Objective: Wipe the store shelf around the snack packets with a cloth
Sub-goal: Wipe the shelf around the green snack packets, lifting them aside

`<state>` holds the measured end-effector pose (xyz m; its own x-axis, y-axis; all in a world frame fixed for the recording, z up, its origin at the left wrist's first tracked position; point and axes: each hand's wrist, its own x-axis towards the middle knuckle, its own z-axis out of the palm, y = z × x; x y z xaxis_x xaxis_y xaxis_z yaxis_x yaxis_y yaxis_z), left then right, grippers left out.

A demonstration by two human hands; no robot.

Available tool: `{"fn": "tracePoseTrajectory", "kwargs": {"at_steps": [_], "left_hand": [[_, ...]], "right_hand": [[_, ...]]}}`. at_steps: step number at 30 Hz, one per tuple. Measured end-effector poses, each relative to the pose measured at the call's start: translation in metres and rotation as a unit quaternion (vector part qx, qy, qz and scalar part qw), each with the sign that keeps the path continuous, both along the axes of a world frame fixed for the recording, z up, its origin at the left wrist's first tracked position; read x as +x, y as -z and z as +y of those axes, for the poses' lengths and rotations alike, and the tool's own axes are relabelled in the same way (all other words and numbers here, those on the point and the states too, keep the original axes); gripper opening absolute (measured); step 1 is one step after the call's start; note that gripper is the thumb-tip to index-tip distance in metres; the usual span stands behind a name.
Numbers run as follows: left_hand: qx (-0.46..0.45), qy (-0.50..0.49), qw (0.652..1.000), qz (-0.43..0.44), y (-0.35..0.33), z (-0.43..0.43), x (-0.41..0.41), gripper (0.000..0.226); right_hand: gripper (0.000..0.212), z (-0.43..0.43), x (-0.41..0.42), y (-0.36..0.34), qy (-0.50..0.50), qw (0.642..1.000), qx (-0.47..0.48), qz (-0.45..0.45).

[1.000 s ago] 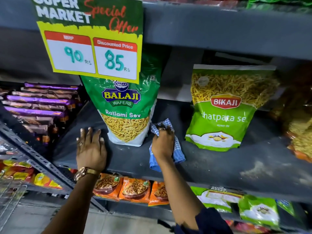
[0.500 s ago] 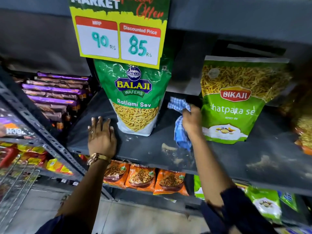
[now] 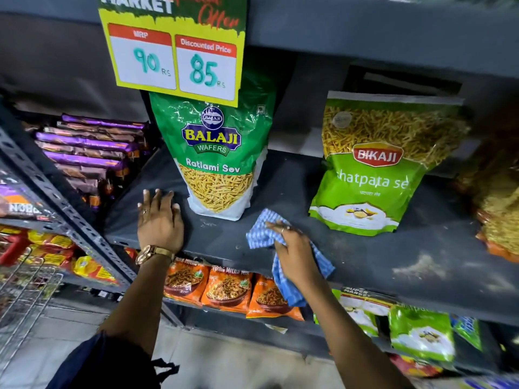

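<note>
My left hand (image 3: 160,223) lies flat and open on the shelf (image 3: 365,256) beside the Balaji packet (image 3: 216,158); my right hand (image 3: 295,255) grips the cloth (image 3: 259,234) at the shelf's front edge, left of the Bikaji packet (image 3: 373,169).

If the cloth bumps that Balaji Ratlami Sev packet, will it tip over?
Probably easily. The Balaji packet stands tall on a narrow base and looks light. Its glossy film would likely slide on the shelf. The left hand lies beside it, not steadying it.
</note>
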<state>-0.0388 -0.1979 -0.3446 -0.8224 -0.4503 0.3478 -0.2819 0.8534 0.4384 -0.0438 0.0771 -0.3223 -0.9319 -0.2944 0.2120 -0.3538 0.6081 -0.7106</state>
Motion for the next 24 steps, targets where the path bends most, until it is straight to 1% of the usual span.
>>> {"fn": "tracePoseTrajectory", "kwargs": {"at_steps": [2, 4, 6, 7, 8, 9, 11, 13, 15, 17, 19, 21, 22, 24], "left_hand": [[0.003, -0.001, 1.000, -0.008, -0.001, 0.000, 0.001, 0.052], [0.004, 0.002, 1.000, -0.013, -0.003, 0.001, 0.001, 0.054], [-0.001, 0.010, 1.000, -0.015, -0.004, 0.000, 0.002, 0.054], [-0.003, 0.012, 1.000, -0.015, -0.004, 0.000, 0.002, 0.055], [-0.004, 0.014, 1.000, -0.018, -0.005, 0.000, 0.002, 0.055], [-0.006, 0.017, 1.000, -0.023, -0.005, -0.001, 0.003, 0.055], [-0.014, 0.027, 0.999, -0.038, -0.004, -0.002, 0.003, 0.056], [-0.014, 0.032, 0.998, -0.050, -0.003, -0.003, 0.001, 0.051], [-0.013, 0.035, 0.997, -0.061, -0.002, -0.003, 0.000, 0.044], [-0.013, 0.036, 0.997, -0.065, -0.001, -0.004, -0.001, 0.042], [-0.017, 0.041, 0.997, -0.067, -0.002, -0.003, 0.000, 0.043], [-0.016, 0.047, 0.996, -0.069, -0.003, -0.003, 0.001, 0.045], [-0.011, 0.048, 0.996, -0.073, -0.005, -0.004, 0.001, 0.045], [-0.008, 0.058, 0.995, -0.084, -0.006, -0.005, 0.003, 0.045]], "right_hand": [[0.040, 0.011, 0.023, -0.004, -0.019, 0.999, -0.028, -0.016], [0.039, 0.021, 0.036, -0.011, -0.022, 0.996, -0.054, -0.061], [0.034, 0.033, 0.026, -0.016, -0.010, 0.985, -0.106, -0.137], [0.028, 0.037, 0.013, -0.019, 0.012, 0.976, -0.131, -0.173], [0.024, 0.039, -0.001, -0.023, 0.029, 0.970, -0.152, -0.188], [0.025, 0.038, -0.014, -0.027, 0.041, 0.966, -0.172, -0.189], [0.032, 0.027, -0.029, -0.032, 0.024, 0.974, -0.161, -0.156], [0.034, 0.008, -0.033, -0.028, -0.003, 0.988, -0.094, -0.125], [0.035, -0.007, -0.027, -0.016, -0.019, 0.994, -0.026, -0.108], [0.039, -0.010, -0.012, -0.009, -0.071, 0.992, -0.011, -0.107], [0.041, -0.004, 0.006, -0.009, -0.113, 0.986, -0.016, -0.119], [0.042, 0.006, 0.019, -0.009, -0.118, 0.982, -0.027, -0.143], [0.039, 0.012, 0.026, -0.009, -0.108, 0.981, -0.047, -0.153], [0.027, 0.024, 0.037, -0.010, -0.024, 0.973, -0.125, -0.194]]}}
